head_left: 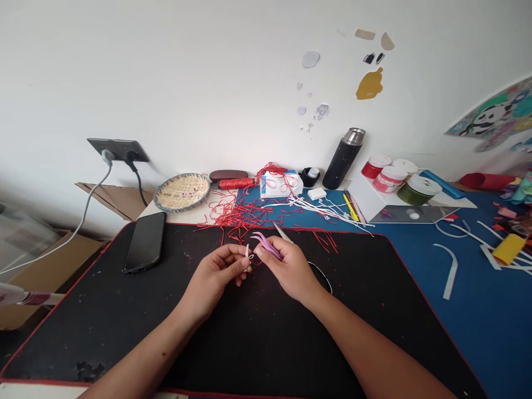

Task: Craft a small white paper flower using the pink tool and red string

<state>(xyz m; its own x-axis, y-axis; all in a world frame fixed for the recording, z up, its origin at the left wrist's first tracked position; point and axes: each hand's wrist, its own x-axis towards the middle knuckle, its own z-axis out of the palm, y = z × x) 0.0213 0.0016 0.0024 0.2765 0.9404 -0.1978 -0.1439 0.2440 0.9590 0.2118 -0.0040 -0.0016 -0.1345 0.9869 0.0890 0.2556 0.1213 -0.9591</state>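
Note:
My left hand (pixel 222 274) pinches a small looped piece of white cord (pixel 248 254) between thumb and fingertips, over the black mat (pixel 249 343). Close to its right, my right hand (pixel 286 266) is closed on purple curved tweezers (pixel 268 245), whose tips point up and left. The right fingertips are beside the white cord; whether they touch it cannot be made out. Metal scissor-like blades (pixel 281 233) show behind my right hand, partly hidden by it.
Red cord pieces (pixel 239 216) and white cords (pixel 320 208) lie behind the hands. A phone (pixel 145 243) and a woven basket (pixel 182 193) are at left. A black flask (pixel 343 158), paint jars (pixel 419 189) and paper strips (pixel 450 271) are at right.

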